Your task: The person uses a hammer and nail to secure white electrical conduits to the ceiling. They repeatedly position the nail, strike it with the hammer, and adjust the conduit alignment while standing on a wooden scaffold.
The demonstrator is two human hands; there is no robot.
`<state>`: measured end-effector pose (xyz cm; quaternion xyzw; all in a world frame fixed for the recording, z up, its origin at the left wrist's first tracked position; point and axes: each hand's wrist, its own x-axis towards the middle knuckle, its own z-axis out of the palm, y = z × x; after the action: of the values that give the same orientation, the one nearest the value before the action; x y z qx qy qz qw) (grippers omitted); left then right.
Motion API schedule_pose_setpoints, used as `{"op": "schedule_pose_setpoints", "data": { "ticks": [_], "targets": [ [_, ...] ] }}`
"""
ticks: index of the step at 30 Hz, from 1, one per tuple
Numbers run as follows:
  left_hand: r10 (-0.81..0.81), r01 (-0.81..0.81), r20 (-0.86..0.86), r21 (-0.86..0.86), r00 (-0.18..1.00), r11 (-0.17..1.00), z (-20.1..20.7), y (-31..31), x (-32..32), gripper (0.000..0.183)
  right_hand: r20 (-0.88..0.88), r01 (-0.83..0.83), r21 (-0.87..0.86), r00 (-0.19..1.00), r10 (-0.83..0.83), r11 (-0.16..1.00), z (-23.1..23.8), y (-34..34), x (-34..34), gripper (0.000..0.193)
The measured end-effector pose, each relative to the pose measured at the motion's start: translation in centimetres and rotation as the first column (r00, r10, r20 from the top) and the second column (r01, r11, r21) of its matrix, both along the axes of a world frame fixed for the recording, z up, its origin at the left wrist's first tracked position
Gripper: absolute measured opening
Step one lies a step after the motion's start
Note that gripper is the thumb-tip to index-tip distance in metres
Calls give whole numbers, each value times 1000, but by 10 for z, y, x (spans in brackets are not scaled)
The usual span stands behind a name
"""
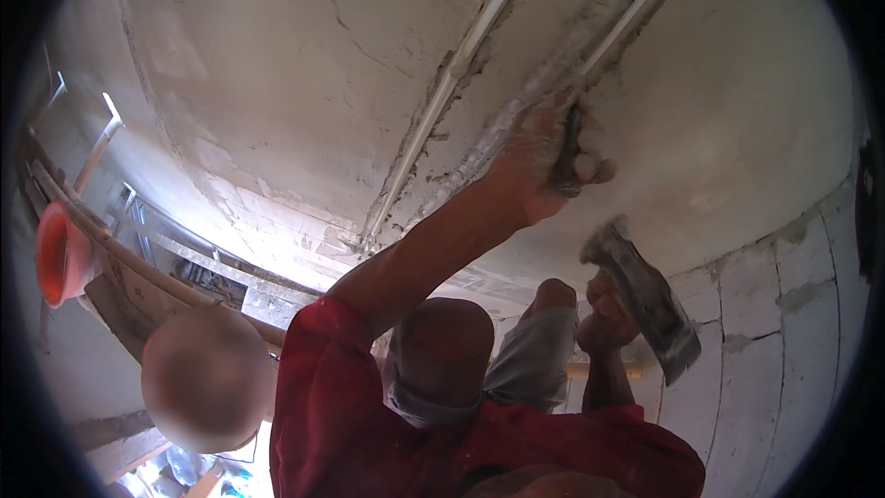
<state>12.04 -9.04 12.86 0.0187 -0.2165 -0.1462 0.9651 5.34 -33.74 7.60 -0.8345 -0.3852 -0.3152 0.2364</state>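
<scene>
Stretched up to the plastered surface (pixel 304 74), my left hand (pixel 544 157) is closed around a short, dark, chisel-like tool (pixel 569 152), blurred by motion. It sits at the lower end of a thin white strip (pixel 636 9) set in a rough groove. To its left, a second white strip (pixel 452 74) runs slantwise along a channel with broken edges. My right hand (pixel 606 323), lower and to the right, grips a hammer (pixel 645 300) by its handle. The hammer's long, worn metal head hangs apart from the dark tool.
Another person (pixel 207 378) is close by at the lower left. An orange bucket (pixel 60 254) is beside wooden planks (pixel 138 286) at the far left. A wall of pale blocks (pixel 747 314) stands on the right. My bent knees (pixel 442 350) show between my arms.
</scene>
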Motion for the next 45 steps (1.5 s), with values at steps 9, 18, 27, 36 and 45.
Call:
{"op": "schedule_pose_setpoints", "data": {
  "ticks": [9, 18, 27, 36, 45],
  "targets": [
    [172, -172, -15, 31, 985, 985, 23, -22, 1, 21, 192, 236, -56, 956, -221, 970, 5, -39, 10, 35],
    [316, -314, -93, 40, 944, 949, 37, -43, -2, 23, 361, -302, 150, 903, 232, 941, 36, -13, 12, 42],
    [236, -236, -111, 11, 966, 972, 37, -48, 6, 20, -4, -3, 259, 1000, 4, 966, -6, -66, 26, 14],
    [482, -468, 126, 538, 867, 701, -18, -28, 9, 33, 77, 169, 177, 980, -185, 970, 13, -43, 17, 24],
    [619, -708, 619, 692, 482, -140, -14, 5, -13, 42, -297, 267, 441, 944, -141, 857, 20, -42, 13, 31]
  ]
}}
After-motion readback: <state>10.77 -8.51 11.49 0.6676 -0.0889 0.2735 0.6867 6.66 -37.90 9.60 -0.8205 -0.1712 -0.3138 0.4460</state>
